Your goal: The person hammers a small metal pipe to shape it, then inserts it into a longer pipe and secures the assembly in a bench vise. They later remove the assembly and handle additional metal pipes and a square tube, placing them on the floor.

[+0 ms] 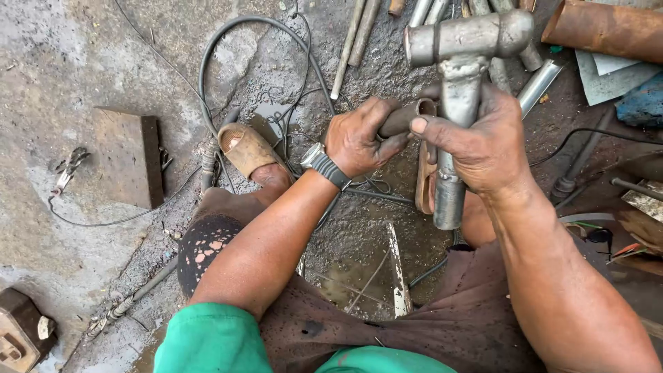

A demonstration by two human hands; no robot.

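While the person sits low over a dirty concrete floor point(62, 62), several things lie around the hands. At the far left edge, near the bottom, there is a small wooden block point(19, 331). Higher up lies a flat rusty metal plate point(128, 157), and just beside it a small metal clip point(69, 168) on a thin wire. A black cable point(207, 55) makes a big loop over the floor and passes behind the person's foot in a tan sandal point(245, 148).

More to the middle, the left hand point(359, 138), with a wristwatch point(324, 164) on its wrist, is closed around a short dark rusty pipe point(407, 116); the open end of this pipe points to the right. The right hand point(483, 145) is clamped on the shaft of a T-shaped grey metal piece point(459, 62), holding it upright, and its thumb reaches across to touch the rim of the rusty pipe. So both pieces are held in the air, touching each other, above the person's knees.

Behind them several thin metal rods point(356, 38) lie on the floor, and at the top right corner a thick rusty tube point(608, 27) rests.
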